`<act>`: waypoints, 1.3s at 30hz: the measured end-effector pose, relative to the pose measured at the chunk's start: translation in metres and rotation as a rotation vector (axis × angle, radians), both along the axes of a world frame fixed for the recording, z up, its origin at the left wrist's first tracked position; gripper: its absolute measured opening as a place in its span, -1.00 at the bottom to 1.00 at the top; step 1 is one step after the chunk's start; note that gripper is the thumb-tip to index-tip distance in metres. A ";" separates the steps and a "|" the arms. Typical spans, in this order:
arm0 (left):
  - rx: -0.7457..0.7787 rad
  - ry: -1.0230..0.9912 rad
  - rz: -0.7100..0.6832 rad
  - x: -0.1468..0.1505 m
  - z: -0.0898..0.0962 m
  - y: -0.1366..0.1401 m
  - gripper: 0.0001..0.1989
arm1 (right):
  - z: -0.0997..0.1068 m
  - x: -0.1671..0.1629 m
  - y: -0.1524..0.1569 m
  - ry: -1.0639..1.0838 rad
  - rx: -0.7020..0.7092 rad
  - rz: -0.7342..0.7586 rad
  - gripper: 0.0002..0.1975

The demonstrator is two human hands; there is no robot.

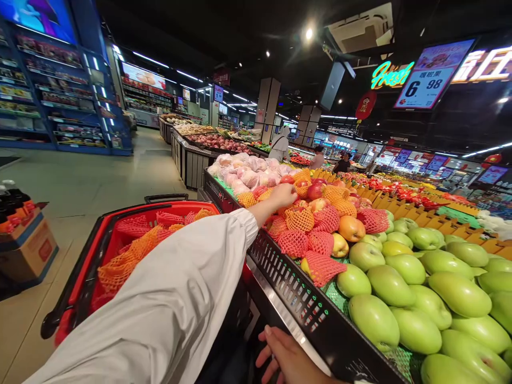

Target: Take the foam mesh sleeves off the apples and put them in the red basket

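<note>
Apples (pixel 352 229), round and red-yellow, some in orange and pink foam nets (pixel 293 243), lie in a slotted black plastic crate (pixel 298 290) beside oblong green fruit (pixel 390 285). My left hand (pixel 284 196) curls over the apples; whether it grips one, I cannot tell. My right hand (pixel 288 356), loosely spread, hangs near the crate's wall.

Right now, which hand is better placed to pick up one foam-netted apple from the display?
Probably the left hand: it is right at the foam-netted apples, while the right hand is low, outside the slotted black display wall.
</note>
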State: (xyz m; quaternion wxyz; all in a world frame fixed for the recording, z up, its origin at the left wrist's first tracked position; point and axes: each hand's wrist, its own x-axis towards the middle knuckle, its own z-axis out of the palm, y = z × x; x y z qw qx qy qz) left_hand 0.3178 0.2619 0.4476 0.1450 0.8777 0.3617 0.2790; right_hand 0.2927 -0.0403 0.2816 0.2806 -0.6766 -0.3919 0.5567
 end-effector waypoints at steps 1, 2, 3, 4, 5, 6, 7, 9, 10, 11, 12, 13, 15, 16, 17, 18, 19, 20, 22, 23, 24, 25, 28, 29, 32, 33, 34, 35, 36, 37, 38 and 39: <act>-0.020 -0.012 -0.021 0.008 -0.003 -0.001 -0.65 | 0.000 0.000 0.000 0.004 0.003 -0.006 0.10; -0.045 -0.020 -0.034 0.015 -0.005 -0.002 -0.65 | 0.000 0.000 0.001 0.008 0.009 -0.011 0.11; -0.073 -0.022 -0.044 0.023 -0.007 -0.002 -0.67 | 0.000 0.000 0.001 0.010 0.017 -0.016 0.12; -0.101 -0.019 -0.052 0.030 -0.009 -0.001 -0.69 | 0.000 0.000 0.001 0.012 0.022 -0.019 0.13; -0.129 -0.010 -0.060 0.037 -0.009 0.000 -0.73 | 0.001 0.000 0.002 0.011 0.024 -0.022 0.13; -0.155 0.003 -0.069 0.043 -0.009 0.001 -0.77 | 0.001 0.000 0.002 0.011 0.021 -0.020 0.14; -0.178 0.016 -0.077 0.048 -0.008 0.002 -0.80 | 0.002 0.000 0.002 0.013 0.015 -0.018 0.15; -0.212 0.034 -0.095 0.057 -0.004 0.003 -0.80 | 0.002 0.000 0.004 0.018 0.003 -0.019 0.16; -0.224 0.036 -0.105 0.061 -0.001 0.002 -0.78 | 0.002 0.000 0.005 0.019 -0.001 -0.024 0.17; -0.233 0.033 -0.114 0.065 0.002 0.001 -0.75 | 0.001 0.000 0.006 0.019 -0.002 -0.035 0.17; -0.242 0.029 -0.122 0.069 0.005 -0.002 -0.70 | 0.000 0.001 0.007 0.019 -0.006 -0.047 0.16; -0.254 0.029 -0.130 0.073 0.008 -0.004 -0.64 | 0.000 0.001 0.008 0.017 -0.009 -0.059 0.16; -0.284 0.044 -0.144 0.080 0.012 -0.011 -0.55 | 0.000 0.001 0.010 0.008 -0.025 -0.071 0.15; -0.299 0.056 -0.148 0.083 0.013 -0.014 -0.50 | 0.000 0.001 0.010 0.002 -0.033 -0.073 0.15; -0.311 0.065 -0.149 0.084 0.013 -0.016 -0.46 | 0.002 0.001 0.010 -0.004 -0.041 -0.072 0.15; -0.319 0.069 -0.145 0.085 0.013 -0.018 -0.42 | 0.003 0.001 0.010 -0.009 -0.044 -0.069 0.15; -0.321 0.064 -0.136 0.083 0.012 -0.019 -0.39 | 0.005 0.000 0.010 -0.011 -0.044 -0.068 0.15; -0.319 0.051 -0.122 0.081 0.012 -0.020 -0.36 | 0.007 0.000 0.010 -0.009 -0.041 -0.065 0.14; -0.307 0.020 -0.078 0.072 0.012 -0.021 -0.33 | 0.010 0.001 0.008 0.001 -0.025 -0.059 0.13; -0.302 -0.009 -0.045 0.066 0.013 -0.022 -0.31 | 0.010 0.001 0.007 0.010 -0.010 -0.057 0.11; -0.306 -0.061 -0.001 0.059 0.014 -0.022 -0.28 | 0.010 0.002 0.007 0.021 0.010 -0.058 0.09; -0.319 -0.140 0.047 0.052 0.017 -0.023 -0.26 | 0.008 0.003 0.006 0.030 0.035 -0.061 0.06; -0.410 -0.530 0.166 0.026 0.021 -0.032 -0.27 | -0.002 0.006 0.004 0.043 0.135 -0.086 -0.04; -0.445 -0.678 0.181 0.015 0.019 -0.039 -0.31 | -0.006 0.007 0.003 0.044 0.164 -0.102 -0.07; -0.534 -1.050 0.101 -0.025 -0.005 -0.077 -0.44 | -0.013 0.007 -0.001 0.044 0.241 -0.172 -0.15; -0.561 -1.140 0.036 -0.041 -0.020 -0.094 -0.46 | -0.013 0.007 -0.003 0.040 0.272 -0.200 -0.17; -0.586 -1.196 -0.025 -0.057 -0.039 -0.113 -0.46 | -0.012 0.006 -0.005 0.030 0.312 -0.231 -0.18; -0.608 -1.224 -0.068 -0.073 -0.059 -0.132 -0.45 | -0.010 0.005 -0.007 0.009 0.359 -0.269 -0.14; -0.628 -1.228 -0.101 -0.088 -0.080 -0.152 -0.44 | -0.008 0.005 -0.009 -0.021 0.414 -0.309 -0.07; -0.651 -1.210 -0.130 -0.102 -0.102 -0.170 -0.45 | -0.005 0.004 -0.010 -0.056 0.469 -0.350 0.02; -0.684 -1.155 -0.163 -0.113 -0.122 -0.187 -0.46 | -0.003 0.003 -0.011 -0.089 0.517 -0.383 0.11; -0.727 -1.063 -0.194 -0.123 -0.139 -0.201 -0.47 | -0.001 0.002 -0.012 -0.108 0.552 -0.398 0.17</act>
